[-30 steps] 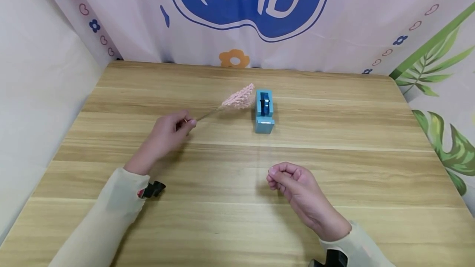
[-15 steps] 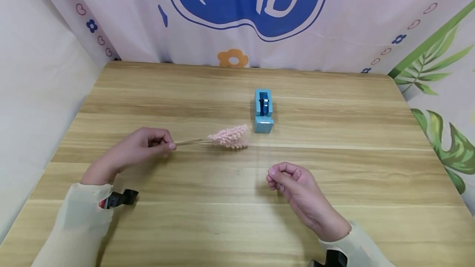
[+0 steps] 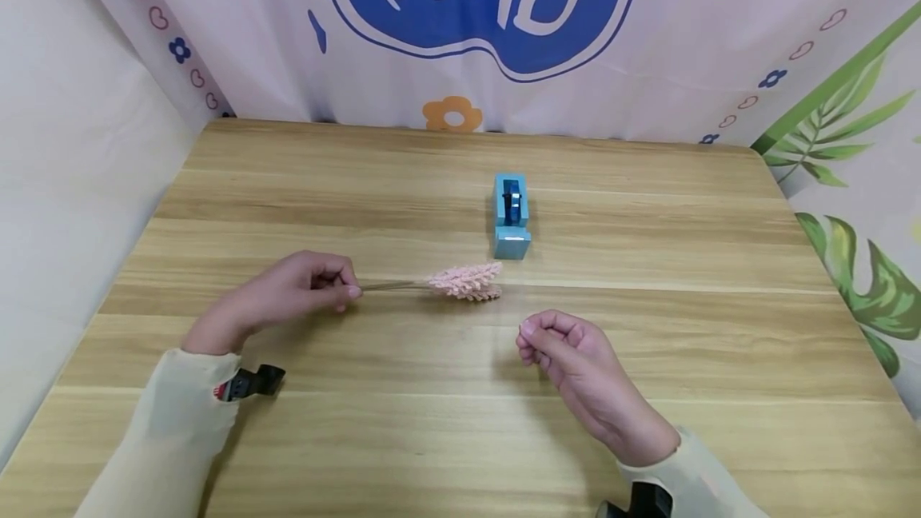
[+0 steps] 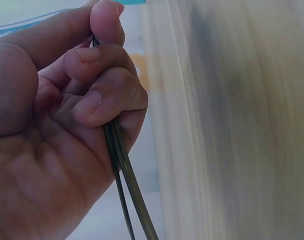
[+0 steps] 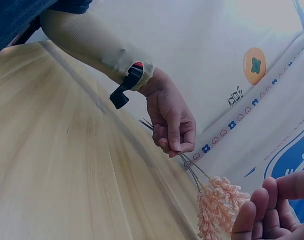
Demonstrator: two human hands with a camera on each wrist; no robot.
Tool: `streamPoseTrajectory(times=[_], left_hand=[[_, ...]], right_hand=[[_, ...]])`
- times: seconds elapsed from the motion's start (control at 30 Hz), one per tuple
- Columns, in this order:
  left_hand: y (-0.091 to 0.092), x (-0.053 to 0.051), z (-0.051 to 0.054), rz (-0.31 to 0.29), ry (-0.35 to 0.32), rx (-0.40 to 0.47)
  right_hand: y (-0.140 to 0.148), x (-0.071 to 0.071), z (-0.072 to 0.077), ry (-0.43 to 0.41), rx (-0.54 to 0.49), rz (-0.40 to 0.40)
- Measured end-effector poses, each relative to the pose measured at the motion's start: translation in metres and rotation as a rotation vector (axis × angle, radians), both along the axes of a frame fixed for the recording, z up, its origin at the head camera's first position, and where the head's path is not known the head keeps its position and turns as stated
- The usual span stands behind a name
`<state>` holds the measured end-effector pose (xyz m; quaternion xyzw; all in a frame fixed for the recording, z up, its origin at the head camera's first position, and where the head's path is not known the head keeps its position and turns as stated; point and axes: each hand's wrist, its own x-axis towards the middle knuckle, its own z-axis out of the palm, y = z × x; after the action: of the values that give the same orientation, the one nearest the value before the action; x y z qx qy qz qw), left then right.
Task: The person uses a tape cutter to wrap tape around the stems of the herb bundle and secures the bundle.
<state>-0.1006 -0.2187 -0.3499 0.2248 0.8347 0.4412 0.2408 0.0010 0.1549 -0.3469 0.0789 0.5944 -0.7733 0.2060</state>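
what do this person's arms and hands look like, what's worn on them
The left hand and right hand are gloveless. Each arm has a cream sleeve reaching the wrist, with a small black device there; the left one shows a red mark. Dark blue cloth meets the left sleeve higher up.
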Motion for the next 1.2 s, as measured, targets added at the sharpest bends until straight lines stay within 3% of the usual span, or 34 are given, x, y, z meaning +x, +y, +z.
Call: streamPoseTrajectory(times=[0.63,1.2], left_hand=[[0.041,-0.009,-0.003,-0.034,0.027,-0.012],[0.102,-0.014,-0.011,-0.073,0.116,0.024]], right_hand=[[-0.002,-0.002,0.006,0.012,-0.017,0.002],[-0.003,-0.002,0.005,0.036,-0.034,0.015]])
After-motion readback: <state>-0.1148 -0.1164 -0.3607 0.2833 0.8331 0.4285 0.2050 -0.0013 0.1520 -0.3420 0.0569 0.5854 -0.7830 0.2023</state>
